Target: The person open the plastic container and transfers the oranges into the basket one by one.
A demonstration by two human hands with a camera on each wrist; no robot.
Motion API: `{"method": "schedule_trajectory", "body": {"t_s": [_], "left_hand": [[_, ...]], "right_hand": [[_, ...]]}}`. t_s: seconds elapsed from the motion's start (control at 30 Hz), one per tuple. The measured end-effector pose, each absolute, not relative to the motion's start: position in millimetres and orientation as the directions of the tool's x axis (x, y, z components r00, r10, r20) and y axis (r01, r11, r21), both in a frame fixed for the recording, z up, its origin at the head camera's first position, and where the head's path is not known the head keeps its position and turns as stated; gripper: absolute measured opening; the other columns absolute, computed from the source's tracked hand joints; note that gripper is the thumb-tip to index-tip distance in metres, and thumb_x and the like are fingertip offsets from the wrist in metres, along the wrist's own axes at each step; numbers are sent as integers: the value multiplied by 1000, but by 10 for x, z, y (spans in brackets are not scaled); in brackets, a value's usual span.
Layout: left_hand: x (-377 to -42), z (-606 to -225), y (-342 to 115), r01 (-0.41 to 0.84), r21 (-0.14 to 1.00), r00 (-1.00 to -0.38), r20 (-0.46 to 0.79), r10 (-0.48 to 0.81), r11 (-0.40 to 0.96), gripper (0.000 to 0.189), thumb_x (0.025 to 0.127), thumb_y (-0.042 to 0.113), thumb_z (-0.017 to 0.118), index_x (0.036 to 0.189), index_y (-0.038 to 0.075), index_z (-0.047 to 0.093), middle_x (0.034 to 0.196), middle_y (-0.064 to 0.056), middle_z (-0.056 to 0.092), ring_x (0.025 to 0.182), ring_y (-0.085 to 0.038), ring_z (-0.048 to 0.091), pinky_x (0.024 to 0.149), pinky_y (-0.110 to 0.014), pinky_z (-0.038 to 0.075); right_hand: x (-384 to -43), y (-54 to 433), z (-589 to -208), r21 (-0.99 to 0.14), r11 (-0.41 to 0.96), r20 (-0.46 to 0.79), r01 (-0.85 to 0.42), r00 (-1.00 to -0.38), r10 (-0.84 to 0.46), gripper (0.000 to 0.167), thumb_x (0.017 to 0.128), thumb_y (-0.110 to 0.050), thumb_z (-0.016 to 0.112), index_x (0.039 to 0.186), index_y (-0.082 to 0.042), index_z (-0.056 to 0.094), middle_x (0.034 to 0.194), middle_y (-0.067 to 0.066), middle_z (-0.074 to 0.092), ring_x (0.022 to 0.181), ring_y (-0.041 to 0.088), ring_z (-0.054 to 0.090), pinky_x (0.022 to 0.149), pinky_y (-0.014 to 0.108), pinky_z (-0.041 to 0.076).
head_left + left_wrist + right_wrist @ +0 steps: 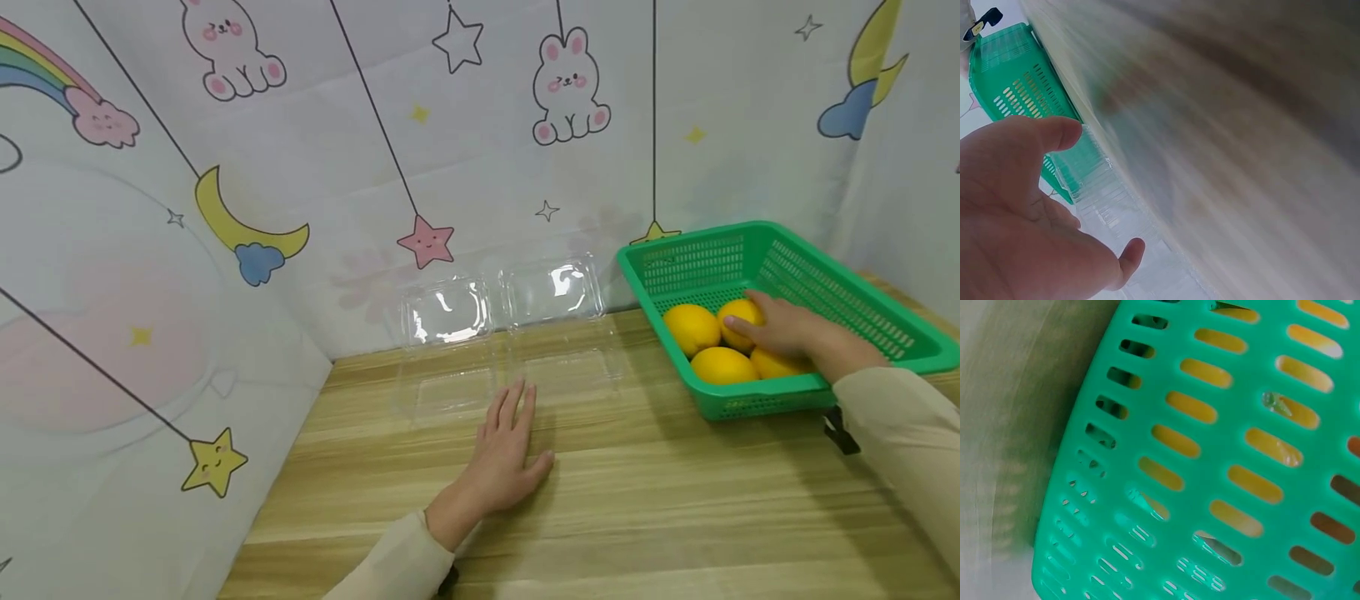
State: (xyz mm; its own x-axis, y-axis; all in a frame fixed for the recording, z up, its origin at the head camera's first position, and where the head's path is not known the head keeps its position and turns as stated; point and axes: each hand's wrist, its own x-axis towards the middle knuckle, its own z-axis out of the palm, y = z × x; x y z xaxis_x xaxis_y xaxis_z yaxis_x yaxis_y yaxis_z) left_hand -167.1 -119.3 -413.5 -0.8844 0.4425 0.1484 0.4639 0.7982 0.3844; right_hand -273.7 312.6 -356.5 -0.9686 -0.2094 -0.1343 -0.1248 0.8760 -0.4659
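A green plastic basket [720, 404] holds several round yellow fruits [690, 330]; citrus by look, the exact kind is unclear. My right hand [791, 329] reaches over its near rim and grips one yellow fruit [738, 323], thumb on the near side and fingers behind. In the right wrist view, the basket wall [1210, 487] covers the hand, with yellow showing through the slots. My left hand [502, 462] is spread low over the table, holding nothing. Its fingertips are just short of two clear plastic clamshell boxes [448, 392] [562, 375], side by side with lids raised.
The wood-grain table [637, 517] meets a cloth backdrop [495, 167] printed with bunnies, stars and moons behind and to the left. The raised lids [447, 310] stand close to the rear cloth. The basket occupies the table's right side, its right end near the edge.
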Motion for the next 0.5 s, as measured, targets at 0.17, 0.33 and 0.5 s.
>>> {"method": "schedule_trajectory", "body": {"t_s": [0.17, 0.33, 0.5], "left_hand": [[-1680, -4125, -1183, 472, 394, -881, 179, 438, 789, 87, 100, 23, 68, 169, 1, 18, 177, -19, 11, 161, -46, 11, 122, -72, 24], [-1680, -4111, -1163, 475, 391, -880, 184, 438, 788, 86, 101, 22, 68, 169, 1, 19, 177, -18, 12, 161, -45, 12, 122, -72, 25], [-1693, -4099, -1134, 480, 384, -877, 195, 439, 789, 86, 101, 23, 68, 169, 2, 19, 178, -17, 11, 161, -45, 12, 121, -72, 26]], "right_hand": [[-2751, 3154, -3572, -467, 874, -122, -132, -970, -212, 89, 115, -51, 28, 158, 22, -1, 153, 56, 11, 137, 75, 19, 111, 82, 24], [-2743, 3176, -3565, -474, 871, -112, -127, -973, -202, 89, 115, -50, 29, 158, 22, -1, 152, 57, 10, 138, 74, 17, 110, 82, 23], [-2728, 3203, -3538, -487, 868, -117, -101, -977, -180, 91, 114, -52, 28, 158, 21, -3, 152, 58, 6, 138, 74, 13, 110, 82, 21]]}}
